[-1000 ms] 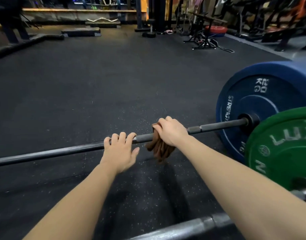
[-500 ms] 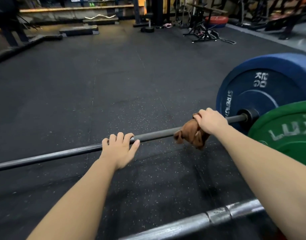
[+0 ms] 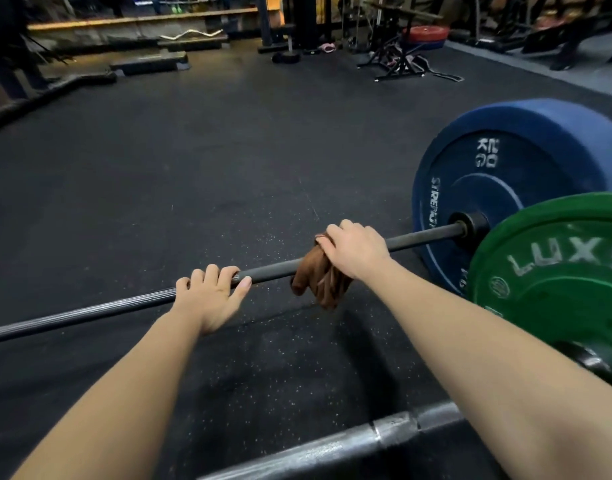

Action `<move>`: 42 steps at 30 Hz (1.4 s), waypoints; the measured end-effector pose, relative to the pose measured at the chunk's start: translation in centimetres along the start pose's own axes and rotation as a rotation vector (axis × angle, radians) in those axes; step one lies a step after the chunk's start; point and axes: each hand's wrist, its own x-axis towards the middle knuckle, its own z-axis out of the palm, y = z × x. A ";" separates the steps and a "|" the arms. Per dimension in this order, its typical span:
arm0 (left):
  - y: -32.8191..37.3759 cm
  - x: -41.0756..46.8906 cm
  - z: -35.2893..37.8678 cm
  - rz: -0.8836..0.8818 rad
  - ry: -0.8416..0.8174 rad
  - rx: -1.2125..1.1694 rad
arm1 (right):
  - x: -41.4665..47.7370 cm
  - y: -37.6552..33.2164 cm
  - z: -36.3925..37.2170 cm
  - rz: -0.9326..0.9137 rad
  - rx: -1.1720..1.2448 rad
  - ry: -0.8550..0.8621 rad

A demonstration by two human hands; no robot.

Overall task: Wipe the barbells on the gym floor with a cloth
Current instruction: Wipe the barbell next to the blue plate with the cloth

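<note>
Closest to me, at the bottom of my screen, I see a shiny silver metal bar [image 3: 349,441] lying on the black rubber floor with tiny white specks [image 3: 228,375]. It runs off to the right, where the right arm hides its end. Just past it on the right stands a big round green weight plate [image 3: 557,289] with the white letters "LUX" on it. Two bare arms reach forward over the silver bar. The left hand [image 3: 211,292] sits on a long dark grey metal barbell [image 3: 89,311] that lies across the floor from left to right. Its fingers are curled over the top of the barbell and its thumb points out along the near side. A little to the right, the right hand [image 3: 356,249] is closed tight around a crumpled brown cloth [image 3: 318,282]. The cloth is bunched up on the barbell, and some of it hangs down below the hand. The two hands are near each other but do not touch. The barbell goes on to the right and ends in a thick round blue weight plate [image 3: 505,188] with white letters, standing just behind the green one. Far across the floor I see a flat black step box [image 3: 148,62], a wavy white bar [image 3: 190,34], a black metal stand [image 3: 398,64] and a round red weight plate [image 3: 424,32].
</note>
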 end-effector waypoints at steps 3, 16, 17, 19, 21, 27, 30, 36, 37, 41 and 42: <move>0.0 0.1 0.1 0.000 -0.009 0.000 | -0.1 3.7 -0.2 0.056 -0.014 0.052; 0.3 -0.3 0.4 -0.010 0.014 0.066 | -0.3 8.8 -0.5 0.366 0.061 0.147; 0.3 -0.4 0.5 -0.011 0.018 0.067 | -0.6 7.3 -0.2 0.304 0.079 0.168; 0.2 -0.4 0.5 -0.011 0.019 0.070 | -1.2 4.4 0.6 0.189 0.162 0.180; 0.2 -0.3 0.2 -0.011 0.001 0.050 | -1.3 3.1 0.7 0.137 0.182 0.159; 0.2 -0.4 0.1 -0.014 0.008 0.051 | -0.3 9.5 -0.8 0.136 0.008 0.125; 0.2 -0.2 0.5 -0.019 0.026 0.059 | -0.3 14.5 -1.5 0.258 -0.149 0.117; 0.1 -0.2 0.5 -0.023 -0.006 0.032 | -0.3 15.1 -1.6 0.407 -0.028 0.110; 0.2 -0.2 0.5 -0.027 -0.006 0.031 | -0.7 14.5 -1.4 0.383 -0.021 0.181; 0.0 -0.3 0.5 -0.019 -0.014 -0.036 | -2.7 11.5 -3.2 0.382 0.125 0.263; -0.2 -0.2 0.3 -0.027 -0.038 -0.060 | -2.9 10.4 -3.8 0.351 0.170 0.300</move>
